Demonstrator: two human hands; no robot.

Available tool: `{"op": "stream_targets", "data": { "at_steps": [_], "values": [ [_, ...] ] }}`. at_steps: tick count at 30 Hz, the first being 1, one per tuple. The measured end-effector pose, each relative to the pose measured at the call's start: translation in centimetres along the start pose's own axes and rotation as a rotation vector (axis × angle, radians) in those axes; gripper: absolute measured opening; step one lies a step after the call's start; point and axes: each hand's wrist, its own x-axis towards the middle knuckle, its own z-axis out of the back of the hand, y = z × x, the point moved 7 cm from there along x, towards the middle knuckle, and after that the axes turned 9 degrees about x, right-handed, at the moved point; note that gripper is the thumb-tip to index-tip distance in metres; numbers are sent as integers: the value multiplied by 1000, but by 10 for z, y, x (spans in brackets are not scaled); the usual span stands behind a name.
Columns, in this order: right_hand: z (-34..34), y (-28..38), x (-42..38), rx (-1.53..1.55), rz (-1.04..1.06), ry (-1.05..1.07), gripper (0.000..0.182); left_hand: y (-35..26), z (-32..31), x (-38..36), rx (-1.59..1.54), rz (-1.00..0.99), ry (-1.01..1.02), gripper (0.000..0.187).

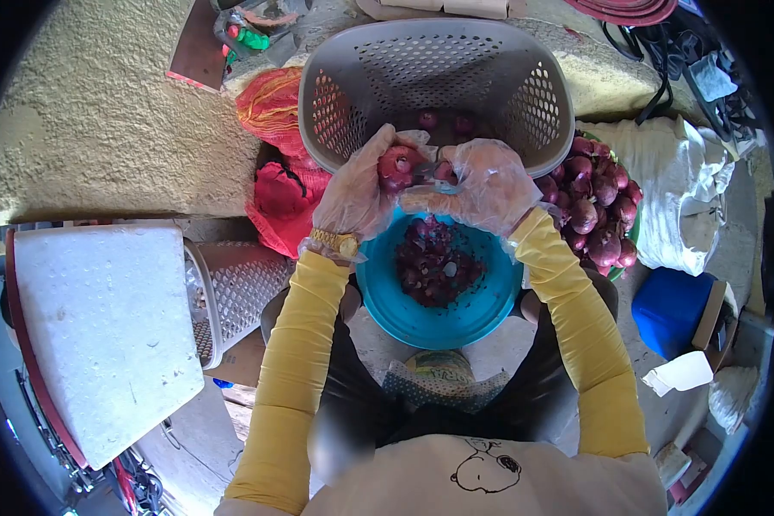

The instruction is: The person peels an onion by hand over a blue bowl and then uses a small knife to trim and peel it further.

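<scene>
Both hands wear clear plastic gloves and meet above a blue basin point(387, 314). My left hand point(357, 193) is closed around a red onion point(398, 168). My right hand point(490, 182) is closed beside it on what looks like a small knife point(424, 175); a narrow dark blade shows between the hands, and its handle is hidden by the fingers. Dark red onion skins and trimmings point(439, 267) lie in the basin below. Just beyond my hands stands a grey perforated basket point(439, 34), with a few red onions point(464, 123) at its bottom.
Red onions point(589, 206) are heaped to the right, beside a white sack point(662, 189) and a blue container point(671, 310). On the left are a red mesh bag point(279, 202), another perforated basket point(245, 284) and a white foam slab point(103, 335). A patterned sack point(443, 387) lies between my legs.
</scene>
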Motion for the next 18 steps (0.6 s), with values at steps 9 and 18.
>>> {"op": "stream_targets", "data": {
  "at_steps": [9, 18],
  "values": [
    [0, 5, 1, -2, 52, -1, 68, 1, -2, 1, -13, 18, 20, 40],
    [0, 6, -2, 25, 117, -24, 62, 10, 7, 8, -53, 63, 60, 42]
  ]
}}
